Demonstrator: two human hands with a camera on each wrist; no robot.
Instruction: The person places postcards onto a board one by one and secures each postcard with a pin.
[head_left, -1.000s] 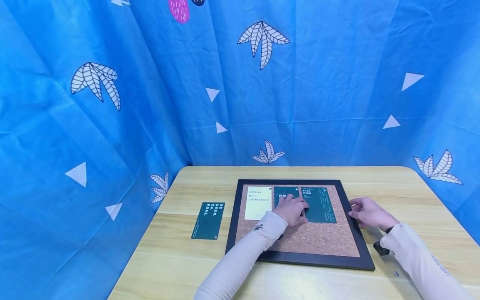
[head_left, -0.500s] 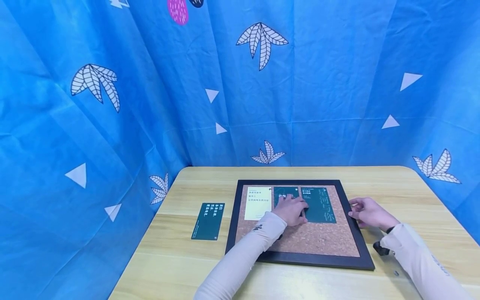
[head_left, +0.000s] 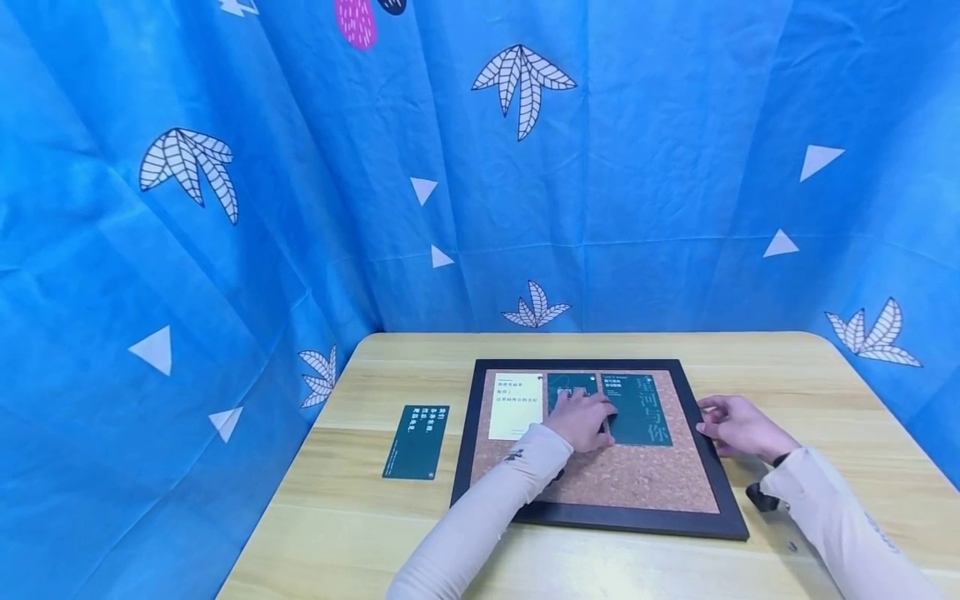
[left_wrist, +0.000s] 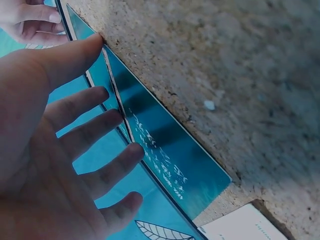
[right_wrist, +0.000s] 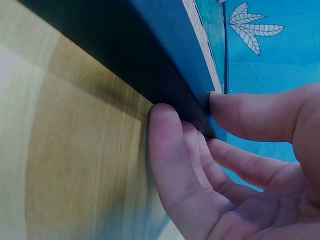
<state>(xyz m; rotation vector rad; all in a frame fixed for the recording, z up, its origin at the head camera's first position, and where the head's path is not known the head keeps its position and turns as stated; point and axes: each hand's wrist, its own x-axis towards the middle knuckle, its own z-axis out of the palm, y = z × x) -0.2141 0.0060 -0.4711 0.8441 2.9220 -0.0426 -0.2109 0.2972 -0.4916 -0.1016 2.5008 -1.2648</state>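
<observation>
A cork board (head_left: 645,483) in a black frame lies flat on the table, with a pale yellow card (head_left: 517,408) and two dark green cards along its far side. My left hand (head_left: 579,419) rests on the middle green card (head_left: 561,382), covering much of it. In the left wrist view, the thumb reaches the card's corner and the spread fingers lie over its printed face. The right green card (head_left: 641,408) sits just beside that hand. At the frame's right edge, my right hand (head_left: 742,427) grips the frame (right_wrist: 165,70), thumb on top and fingertips against the side.
Another green card (head_left: 414,443) with white writing lies on the wooden table (head_left: 337,521), left of the board. A tiny object (head_left: 792,547) sits near the right forearm. Blue patterned curtain (head_left: 645,183) hangs behind the table and along its sides.
</observation>
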